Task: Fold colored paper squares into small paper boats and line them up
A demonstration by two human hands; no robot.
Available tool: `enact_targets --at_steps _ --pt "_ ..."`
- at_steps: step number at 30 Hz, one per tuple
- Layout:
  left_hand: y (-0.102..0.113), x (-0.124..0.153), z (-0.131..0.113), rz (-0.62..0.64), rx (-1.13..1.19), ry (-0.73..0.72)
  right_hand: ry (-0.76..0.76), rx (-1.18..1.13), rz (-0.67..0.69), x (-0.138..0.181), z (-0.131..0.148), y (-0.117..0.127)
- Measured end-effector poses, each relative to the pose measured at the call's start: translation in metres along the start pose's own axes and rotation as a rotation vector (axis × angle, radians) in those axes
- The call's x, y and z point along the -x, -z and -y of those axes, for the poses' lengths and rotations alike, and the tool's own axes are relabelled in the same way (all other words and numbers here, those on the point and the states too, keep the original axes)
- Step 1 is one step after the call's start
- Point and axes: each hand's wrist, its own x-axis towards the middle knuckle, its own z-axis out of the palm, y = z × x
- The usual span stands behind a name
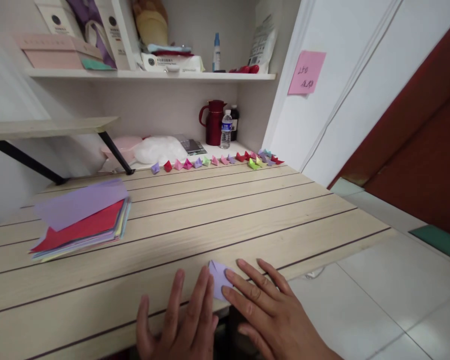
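In the head view, the left hand (180, 320) and right hand (270, 310) lie flat at six o'clock, side by side and almost touching. Their fingers are spread rather than curled, so neither grips anything. Between the fingertips sits a small folded piece of lilac paper (219, 280), at the near edge of the pale wood-grain desk (210, 220). The flat palms seem to pin it against the hard surface, likely to keep a fold pressed down. The right fingers cover its right side and the left fingers lie against its left edge. A loose stack of coloured paper sheets (82, 220), lilac on top and red beneath, rests at nine o'clock, probably kept within reach but off the working spot. A row of small folded paper figures in mixed colours (210, 161) lines the desk's far edge at twelve o'clock, apparently set out of the way. Both wrists are cut off by the bottom edge, and much of the lilac piece is hidden, so its folded shape cannot be told. The writing on the pink sticky note (306, 72) at one o'clock is too faint to read.
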Motion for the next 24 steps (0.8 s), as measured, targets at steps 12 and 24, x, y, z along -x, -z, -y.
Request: enact_targets --at_steps 12,24 --pt "0.003 0.014 -0.022 0.259 0.023 0.053 -0.089 -0.039 0.044 0.005 0.008 -0.004" --pt "0.004 0.012 -0.032 0.337 -0.015 0.101 -0.127 -0.274 0.048 -0.002 -0.004 0.02"
